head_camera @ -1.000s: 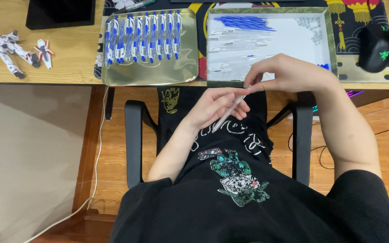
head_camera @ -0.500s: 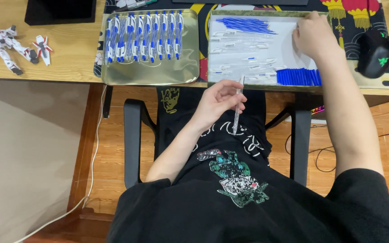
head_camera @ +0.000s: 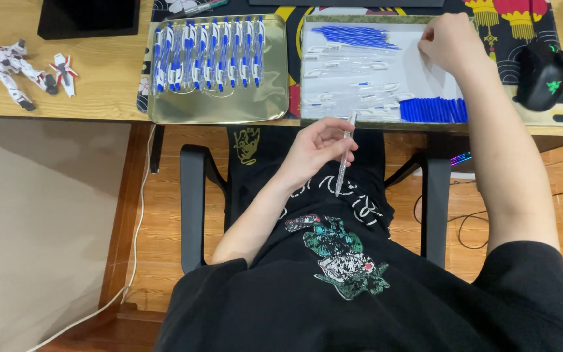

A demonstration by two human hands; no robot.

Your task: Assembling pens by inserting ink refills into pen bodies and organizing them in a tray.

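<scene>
A seated person in a black printed T-shirt [head_camera: 346, 261] works over a wooden desk [head_camera: 92, 85], seen from above. The left hand [head_camera: 317, 146], held above the lap at the frame's centre, has its fingers pressed together around a slim clear plastic pen barrel [head_camera: 343, 160], which hangs nearly upright with its upper end just below the desk edge. The right hand [head_camera: 447, 42], at 1 o'clock, rests curled on the far corner of a shallow metal tray lined with white [head_camera: 418, 81]; whether its fingers pinch anything cannot be told. That tray holds a fan of thin blue refills [head_camera: 353, 36] at its 11 o'clock corner, a tight row of blue caps [head_camera: 433, 109] at its 5 o'clock edge, and scattered clear plastic parts [head_camera: 346, 78] between them. Just beside it at 9 o'clock, a glossy gold-toned tray [head_camera: 219, 107] carries a neat row of assembled blue-and-white pens [head_camera: 206, 52]. A black computer mouse [head_camera: 542, 75] sits at 2 o'clock on a dark patterned desk mat [head_camera: 522, 19]. A white toy robot figure [head_camera: 11, 68] lies at 10 o'clock near a black box [head_camera: 89, 16]. Below are a black armchair [head_camera: 193, 195], warm wood-plank flooring [head_camera: 164, 228] and a pale cable [head_camera: 138, 215].
</scene>
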